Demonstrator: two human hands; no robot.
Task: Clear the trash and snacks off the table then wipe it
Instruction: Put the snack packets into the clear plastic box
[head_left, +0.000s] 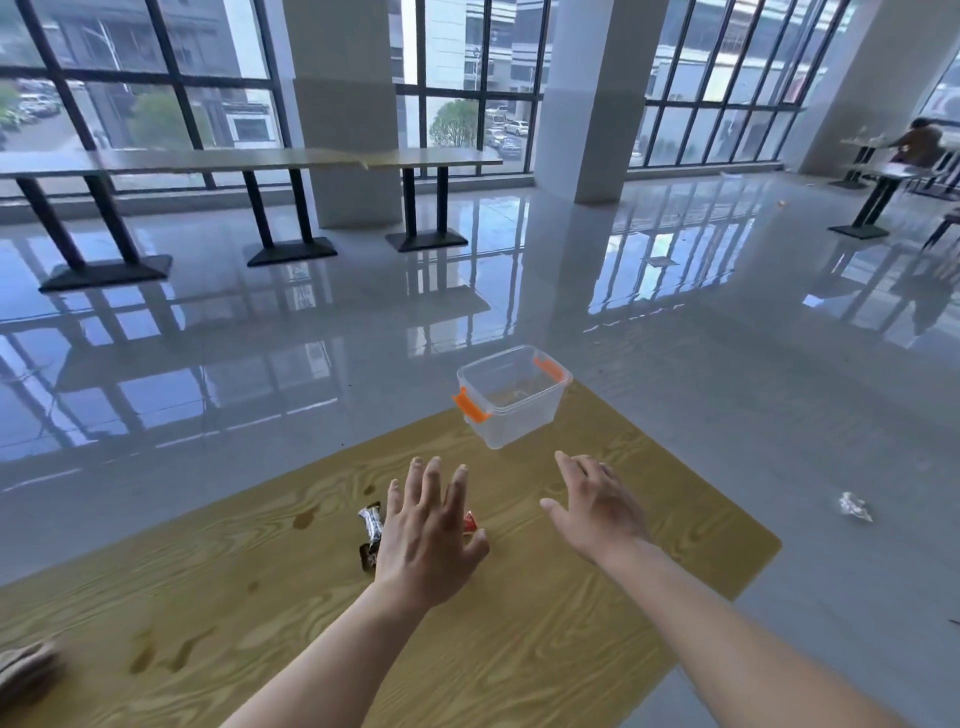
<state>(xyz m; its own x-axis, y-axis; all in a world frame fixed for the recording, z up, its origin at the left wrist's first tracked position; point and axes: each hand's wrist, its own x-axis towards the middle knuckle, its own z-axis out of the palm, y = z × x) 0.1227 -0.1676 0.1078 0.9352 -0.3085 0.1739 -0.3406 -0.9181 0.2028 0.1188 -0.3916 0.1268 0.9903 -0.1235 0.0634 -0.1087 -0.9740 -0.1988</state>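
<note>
A wooden table (597, 597) with brown spill stains (304, 518) fills the lower part of the view. My left hand (428, 535) hovers flat, fingers spread, over snack wrappers. A silver and dark wrapper (370, 530) shows at its left, and a red wrapper (470, 521) peeks out at its right. My right hand (597, 506) is open and empty, a little to the right, above bare wood. A clear plastic box (511, 397) with orange clips stands at the table's far corner, beyond both hands. A brownish cloth (26, 670) lies at the near left edge.
A crumpled wrapper (854, 506) lies on the glossy floor right of the table. Long tables (249, 161) on black bases line the windows at the back. A person (922, 143) sits at a table far right. White pillars (587, 104) stand behind.
</note>
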